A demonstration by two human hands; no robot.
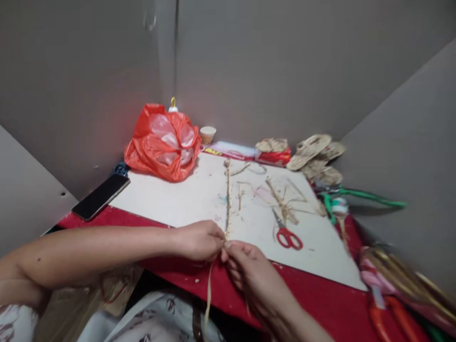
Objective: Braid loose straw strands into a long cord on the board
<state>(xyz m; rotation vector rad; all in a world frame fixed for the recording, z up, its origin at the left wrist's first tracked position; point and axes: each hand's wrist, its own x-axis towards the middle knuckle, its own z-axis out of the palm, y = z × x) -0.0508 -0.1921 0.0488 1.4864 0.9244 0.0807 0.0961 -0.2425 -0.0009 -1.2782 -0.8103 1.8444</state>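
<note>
A narrow braid of straw-coloured fibre (229,199) runs straight down the white board (185,204) to my hands. My left hand (201,241) is closed on its near end. Beside it, fingertips almost touching the left, my right hand (245,263) pinches the fibre at the same spot. A loose pale strand (209,289) hangs from between them over the red table edge toward my lap. Scissors with red handles (288,237) lie on the board to the right, next to a small tangle of dry fibre scraps (285,206).
A red plastic bag (164,142) and a black phone (101,197) sit at the left. A small cup (207,135) stands at the back. Woven straw pieces (315,156) are piled back right, near green-handled pliers (370,195). A red-handled tool (392,318) lies front right. Grey panels surround the table.
</note>
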